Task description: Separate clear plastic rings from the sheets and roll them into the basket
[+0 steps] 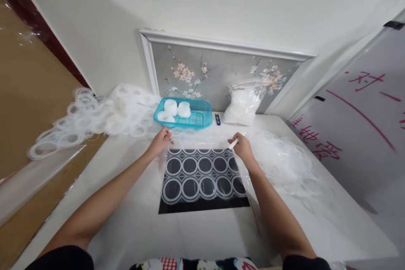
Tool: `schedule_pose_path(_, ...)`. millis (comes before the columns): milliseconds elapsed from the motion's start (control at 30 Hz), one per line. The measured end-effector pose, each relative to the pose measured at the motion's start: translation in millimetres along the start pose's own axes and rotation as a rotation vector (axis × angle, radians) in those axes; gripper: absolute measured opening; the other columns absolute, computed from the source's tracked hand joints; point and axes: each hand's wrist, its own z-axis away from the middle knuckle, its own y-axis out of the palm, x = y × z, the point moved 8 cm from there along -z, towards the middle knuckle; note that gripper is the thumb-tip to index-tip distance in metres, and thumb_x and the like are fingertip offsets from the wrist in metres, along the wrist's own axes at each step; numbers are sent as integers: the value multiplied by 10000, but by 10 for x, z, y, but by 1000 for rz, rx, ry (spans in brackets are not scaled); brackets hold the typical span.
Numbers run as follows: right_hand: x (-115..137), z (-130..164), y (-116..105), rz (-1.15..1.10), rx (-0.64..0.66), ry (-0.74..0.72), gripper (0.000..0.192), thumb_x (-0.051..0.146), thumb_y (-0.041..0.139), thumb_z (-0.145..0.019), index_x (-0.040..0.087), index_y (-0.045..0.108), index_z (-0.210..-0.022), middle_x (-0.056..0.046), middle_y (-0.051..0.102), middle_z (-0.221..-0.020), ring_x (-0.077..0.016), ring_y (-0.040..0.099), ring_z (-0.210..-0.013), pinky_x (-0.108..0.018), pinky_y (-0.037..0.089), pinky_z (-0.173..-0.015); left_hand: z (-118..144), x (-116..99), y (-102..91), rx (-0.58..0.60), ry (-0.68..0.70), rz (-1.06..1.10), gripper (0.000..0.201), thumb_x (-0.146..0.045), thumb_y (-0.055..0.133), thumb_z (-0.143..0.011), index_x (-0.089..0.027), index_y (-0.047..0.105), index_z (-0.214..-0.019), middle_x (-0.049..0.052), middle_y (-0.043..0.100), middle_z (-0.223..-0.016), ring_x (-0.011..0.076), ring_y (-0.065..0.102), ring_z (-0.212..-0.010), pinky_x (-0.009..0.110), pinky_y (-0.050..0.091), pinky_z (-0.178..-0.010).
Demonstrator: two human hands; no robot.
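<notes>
My left hand (160, 141) has its fingertips pinched together at the upper left of a translucent sheet of white rings (190, 190). That sheet lies over a black board (202, 208), its rings standing out in rows against the dark surface. Beyond the board's far edge, more see-through sheet spreads between my hands. In my closed right hand (243, 147) is a slim white stick-like tool (233, 143), its tip pointing down and left near the board's far right corner. I cannot make out the kind of tool.
A blue plastic basket (207, 114) holds bundles of white rings (184, 109). Small blue thread snips (217, 119) lie beside a clear bag of white material (242, 107). Loose rings pile up at left (117, 112); translucent scraps (284, 160) lie at right. A framed floral panel (218, 76) stands behind.
</notes>
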Motion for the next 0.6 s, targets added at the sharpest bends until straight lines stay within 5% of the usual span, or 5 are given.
schedule_pose_path(133, 33, -57, 14, 140, -48, 89, 156, 313, 623, -788, 215, 503, -768, -81, 643, -745, -238, 602, -752, -292, 369, -644, -61, 17, -36, -66, 10, -111, 131, -326, 459, -848, -201, 485, -878, 9, 632, -734, 176, 594, -658, 289, 450, -653)
schedule_pose_path(267, 150, 116, -110, -41, -117, 63, 301, 481, 506, -882, 198, 553, -792, -109, 662, -772, -247, 613, -766, -318, 411, -669, 313, -82, -91, -116, 114, -193, 259, -311, 545, -825, -180, 541, -1049, 91, 618, -1096, 254, 572, -1070, 383, 441, -936)
schedule_pose_path(367, 383, 365, 93, -415, 91, -19, 352, 524, 456, -890, 195, 564, -831, -84, 683, -776, -209, 617, -705, -321, 466, -662, 876, -216, 71, 55, 352, -332, 229, -341, 521, -900, -176, 612, -1031, 89, 641, -1052, 256, 579, -1038, 400, 443, -948)
schedule_pose_path(467, 706, 687, 409, -719, 343, -81, 430, 414, 678, -724, 212, 549, -1080, -86, 682, -1071, -208, 659, -834, -332, 532, -704, 1512, -255, 303, 257, 569, -467, 266, -321, 449, -973, -181, 669, -1023, 76, 667, -956, 222, 613, -899, 360, 485, -834)
schedule_pose_path(600, 1049, 1069, 700, -933, 551, -128, 536, 368, 660, -758, 271, 523, -1267, -77, 586, -1304, -225, 668, -1000, -358, 569, -789, 2021, -256, 446, 268, 713, -635, 343, -294, 376, -1012, -152, 639, -1182, 83, 651, -866, 203, 613, -797, 341, 499, -733)
